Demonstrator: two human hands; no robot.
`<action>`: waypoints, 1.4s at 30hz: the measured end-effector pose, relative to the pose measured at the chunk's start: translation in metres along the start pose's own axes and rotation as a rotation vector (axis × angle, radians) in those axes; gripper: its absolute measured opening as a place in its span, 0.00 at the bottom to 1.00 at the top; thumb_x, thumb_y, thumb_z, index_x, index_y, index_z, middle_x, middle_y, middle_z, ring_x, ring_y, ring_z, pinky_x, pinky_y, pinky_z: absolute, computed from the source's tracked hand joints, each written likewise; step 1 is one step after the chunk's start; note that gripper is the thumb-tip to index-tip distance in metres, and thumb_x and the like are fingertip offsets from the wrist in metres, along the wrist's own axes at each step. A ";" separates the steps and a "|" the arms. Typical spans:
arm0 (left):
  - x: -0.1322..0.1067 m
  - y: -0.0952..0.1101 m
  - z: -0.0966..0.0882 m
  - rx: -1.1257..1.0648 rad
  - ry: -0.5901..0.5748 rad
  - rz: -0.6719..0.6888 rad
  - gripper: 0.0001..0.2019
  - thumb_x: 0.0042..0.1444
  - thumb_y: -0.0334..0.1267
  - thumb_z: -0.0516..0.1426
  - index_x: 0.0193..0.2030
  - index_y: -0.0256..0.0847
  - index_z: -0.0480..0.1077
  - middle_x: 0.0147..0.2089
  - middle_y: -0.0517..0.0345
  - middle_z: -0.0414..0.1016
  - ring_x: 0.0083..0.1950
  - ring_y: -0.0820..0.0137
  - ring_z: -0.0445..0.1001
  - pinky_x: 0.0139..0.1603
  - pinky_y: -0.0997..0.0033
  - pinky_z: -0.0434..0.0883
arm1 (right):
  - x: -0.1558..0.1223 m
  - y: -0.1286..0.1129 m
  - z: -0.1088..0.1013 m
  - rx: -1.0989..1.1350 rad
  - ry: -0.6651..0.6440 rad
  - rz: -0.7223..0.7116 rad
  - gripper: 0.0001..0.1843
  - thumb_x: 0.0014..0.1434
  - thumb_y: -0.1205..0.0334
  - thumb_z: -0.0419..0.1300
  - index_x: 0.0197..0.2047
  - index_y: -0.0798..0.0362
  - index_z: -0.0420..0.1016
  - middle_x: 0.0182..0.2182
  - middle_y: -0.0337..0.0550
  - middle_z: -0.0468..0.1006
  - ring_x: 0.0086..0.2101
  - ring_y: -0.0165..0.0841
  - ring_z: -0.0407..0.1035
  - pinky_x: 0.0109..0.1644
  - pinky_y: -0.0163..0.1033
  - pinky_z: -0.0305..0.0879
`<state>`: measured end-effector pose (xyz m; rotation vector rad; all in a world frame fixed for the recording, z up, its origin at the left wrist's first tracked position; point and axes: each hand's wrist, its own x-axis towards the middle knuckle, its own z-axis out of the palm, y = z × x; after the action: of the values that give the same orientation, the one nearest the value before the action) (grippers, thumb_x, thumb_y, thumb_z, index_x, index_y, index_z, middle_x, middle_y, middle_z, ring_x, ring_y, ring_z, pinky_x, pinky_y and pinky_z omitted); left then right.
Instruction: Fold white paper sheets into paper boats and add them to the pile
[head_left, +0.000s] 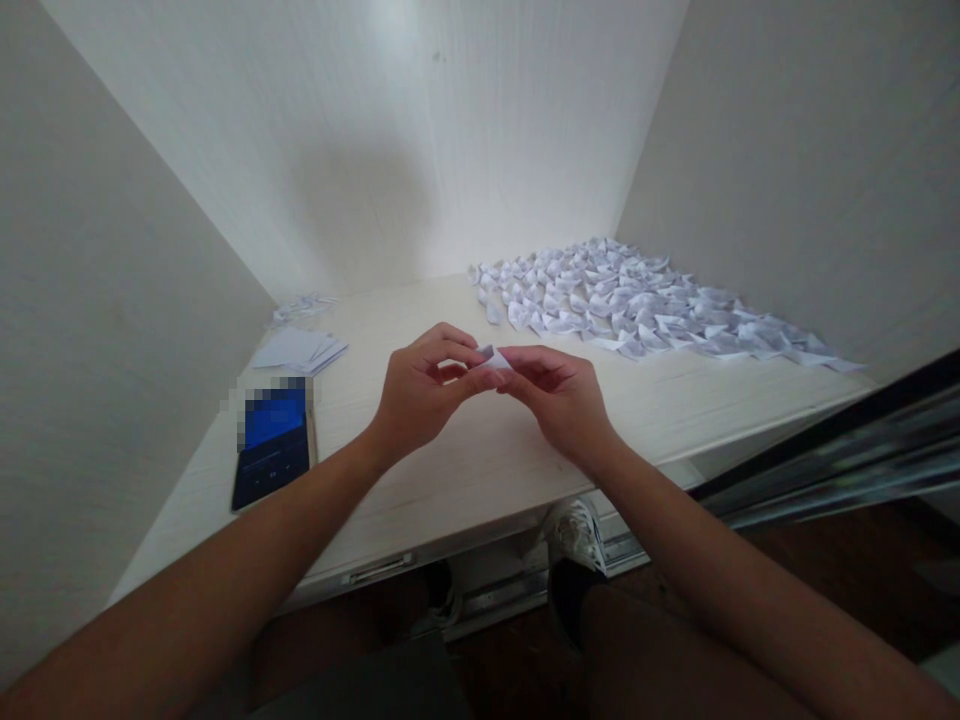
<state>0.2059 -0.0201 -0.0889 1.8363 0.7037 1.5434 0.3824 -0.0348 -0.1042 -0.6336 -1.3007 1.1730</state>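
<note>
My left hand (424, 395) and my right hand (559, 395) meet above the middle of a white desk (487, 470). Between their fingertips they pinch one small folded piece of white paper (496, 357). Both hands have their fingers curled and closed on it, and most of the paper is hidden by the fingers. The hands hover a little above the desk surface.
A large spread of several folded white paper pieces (637, 305) covers the back right of the desk. A small stack of flat paper sheets (298, 350) lies at the back left, with a phone (274, 448) in front of it. White walls enclose the desk on three sides.
</note>
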 end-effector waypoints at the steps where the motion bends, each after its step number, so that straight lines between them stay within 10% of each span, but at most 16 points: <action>1: 0.000 0.000 0.000 0.016 -0.008 0.036 0.07 0.48 0.37 0.74 0.33 0.44 0.83 0.38 0.57 0.77 0.38 0.74 0.77 0.33 0.79 0.77 | 0.000 0.001 -0.001 -0.010 0.001 -0.002 0.12 0.51 0.56 0.77 0.40 0.46 0.85 0.36 0.39 0.87 0.38 0.33 0.80 0.49 0.46 0.78; 12: 0.004 0.009 -0.005 0.348 -0.100 0.346 0.05 0.59 0.39 0.68 0.41 0.43 0.83 0.46 0.55 0.85 0.43 0.72 0.83 0.42 0.75 0.81 | 0.001 0.004 -0.007 -0.034 0.041 -0.021 0.10 0.54 0.61 0.74 0.40 0.48 0.82 0.35 0.38 0.86 0.35 0.31 0.79 0.44 0.43 0.78; 18: 0.006 0.013 -0.010 0.416 -0.111 0.334 0.05 0.62 0.40 0.66 0.41 0.42 0.82 0.42 0.53 0.85 0.41 0.71 0.83 0.39 0.75 0.80 | -0.004 0.006 -0.007 -0.272 0.044 -0.216 0.17 0.62 0.61 0.68 0.54 0.46 0.78 0.43 0.41 0.84 0.37 0.32 0.80 0.45 0.43 0.78; 26: 0.013 0.015 -0.021 0.477 -0.324 0.381 0.04 0.64 0.37 0.64 0.42 0.40 0.81 0.42 0.53 0.84 0.39 0.73 0.81 0.39 0.75 0.78 | -0.009 0.000 -0.009 -0.687 -0.052 -0.458 0.09 0.68 0.66 0.62 0.49 0.47 0.79 0.40 0.41 0.82 0.35 0.31 0.78 0.40 0.40 0.74; 42: 0.015 0.016 -0.031 0.531 -0.590 0.234 0.06 0.64 0.35 0.62 0.37 0.42 0.82 0.37 0.55 0.85 0.35 0.70 0.82 0.38 0.72 0.75 | -0.010 0.000 -0.012 -0.803 -0.271 -0.318 0.04 0.64 0.63 0.67 0.36 0.52 0.78 0.35 0.40 0.81 0.31 0.29 0.74 0.38 0.35 0.68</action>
<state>0.1779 -0.0154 -0.0630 2.6840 0.6612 0.8880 0.3947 -0.0406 -0.1108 -0.8082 -2.0412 0.4505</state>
